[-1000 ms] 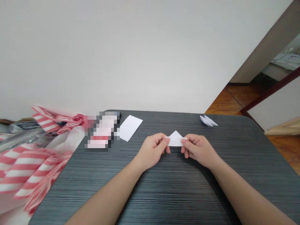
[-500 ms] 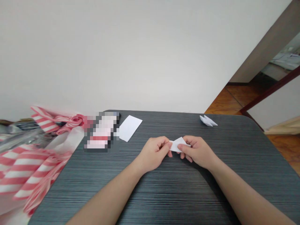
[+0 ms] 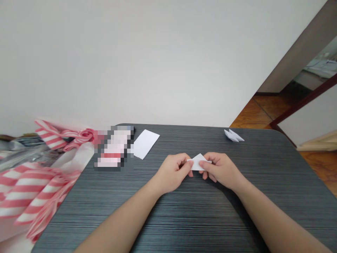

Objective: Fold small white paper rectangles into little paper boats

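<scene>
A small piece of folded white paper (image 3: pixel 196 164) is pinched between both hands above the dark table, its pointed top facing away from me. My left hand (image 3: pixel 176 171) grips its left end between thumb and fingers. On the right side, my right hand (image 3: pixel 221 168) presses its thumb on the paper's front, with the fingers curled behind. Parts of the paper's ends are hidden by the fingers. Farther back on the right lies a separate folded white paper piece (image 3: pixel 233 135) with pointed tips.
The dark wood-grain table (image 3: pixel 181 218) stands against a white wall (image 3: pixel 168 63). A white paper rectangle (image 3: pixel 146 143) lies at the back left, beside a pixelated phone-like object (image 3: pixel 114 147). Red-and-white striped bags (image 3: pixel 34 186) are heaped left of the table.
The folded paper has shifted slightly left toward my left hand, and its peak has moved left too. Both hands stay almost in place.
</scene>
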A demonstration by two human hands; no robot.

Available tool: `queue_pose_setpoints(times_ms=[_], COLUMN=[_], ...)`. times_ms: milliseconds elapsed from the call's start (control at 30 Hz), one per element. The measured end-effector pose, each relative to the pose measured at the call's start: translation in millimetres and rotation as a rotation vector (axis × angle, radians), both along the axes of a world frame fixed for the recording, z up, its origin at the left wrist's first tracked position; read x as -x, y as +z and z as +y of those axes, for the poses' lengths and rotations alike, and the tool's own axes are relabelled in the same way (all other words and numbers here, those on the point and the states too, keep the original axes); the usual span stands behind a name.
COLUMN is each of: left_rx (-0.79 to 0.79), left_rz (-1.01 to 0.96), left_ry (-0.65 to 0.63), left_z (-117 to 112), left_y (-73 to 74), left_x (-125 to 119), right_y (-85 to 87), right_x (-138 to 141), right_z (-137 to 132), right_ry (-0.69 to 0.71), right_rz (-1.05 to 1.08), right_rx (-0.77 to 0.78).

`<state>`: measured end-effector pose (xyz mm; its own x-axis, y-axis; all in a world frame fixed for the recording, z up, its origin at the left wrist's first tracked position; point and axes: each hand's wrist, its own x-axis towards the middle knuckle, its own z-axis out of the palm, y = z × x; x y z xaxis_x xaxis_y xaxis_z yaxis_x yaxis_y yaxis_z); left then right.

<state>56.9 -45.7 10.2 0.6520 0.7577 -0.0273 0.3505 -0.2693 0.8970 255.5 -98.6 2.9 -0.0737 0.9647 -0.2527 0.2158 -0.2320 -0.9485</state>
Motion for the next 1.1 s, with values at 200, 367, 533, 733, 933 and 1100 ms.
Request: queue_pose_setpoints(times_ms=[200, 367, 533, 733, 933, 1100], left_rx=[0.027, 0.036, 0.051, 0.037, 0.025, 0.029], left_rz=[-0.05, -0.044, -0.039, -0.058, -0.046, -0.052], left_ry=[0.048, 0.054, 0.056, 0.061, 0.063, 0.061], left_z=[0.5, 0.4, 1.0, 1.8, 1.0, 1.4], left_y=[-7.8, -6.7, -7.8, -9.5, -8.9, -8.4], left_x=[2.1, 1.7, 1.6, 1.9, 1.7, 1.9], right_y=[-6.7, -7.6, -6.7, -6.7, -5.8, -4.9], right_x=[-4.6, -5.4, -4.6, -6.1, -6.0, -5.1], right_z=[0.6, 0.1, -0.1, 0.0, -1.6, -1.1], right_ry=[-0.062, -0.056, -0.059, -0.015, -0.003, -0.011], right_rz=[0.037, -0.002, -0.001, -0.029, -0.052, -0.043], right_rx=[-0.015, -0.062, -0.048, -0.04, -0.083, -0.083])
